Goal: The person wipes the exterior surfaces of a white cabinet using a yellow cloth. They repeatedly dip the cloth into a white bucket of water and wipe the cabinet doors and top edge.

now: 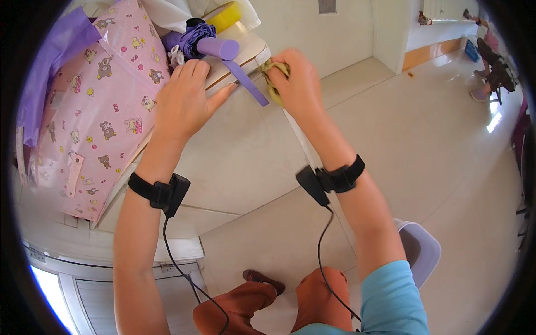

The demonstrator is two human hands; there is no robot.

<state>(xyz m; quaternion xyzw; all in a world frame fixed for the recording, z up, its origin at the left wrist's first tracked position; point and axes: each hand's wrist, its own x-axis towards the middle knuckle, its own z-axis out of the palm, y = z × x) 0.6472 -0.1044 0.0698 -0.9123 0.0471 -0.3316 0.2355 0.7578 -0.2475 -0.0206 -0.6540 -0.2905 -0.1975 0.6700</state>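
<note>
My right hand (295,79) grips a crumpled olive-yellow cloth (274,90) at the corner of a white cabinet top (247,63). My left hand (182,98) rests at the front edge of that top, fingers bent over it and thumb stretched along the edge; whether it holds anything under the fingers cannot be told. Between the hands lies a folded purple umbrella (190,39) with a purple handle (220,49), its strap hanging over the edge. Behind it are a yellow tape roll (226,16) and a white plastic bag (167,14).
A pink bag with printed bears (100,104) and a purple bag (54,67) cover the cabinet's left part. A pale bin (423,251) stands on the floor near my right elbow. A person's legs and a blue object (472,50) show at the far right.
</note>
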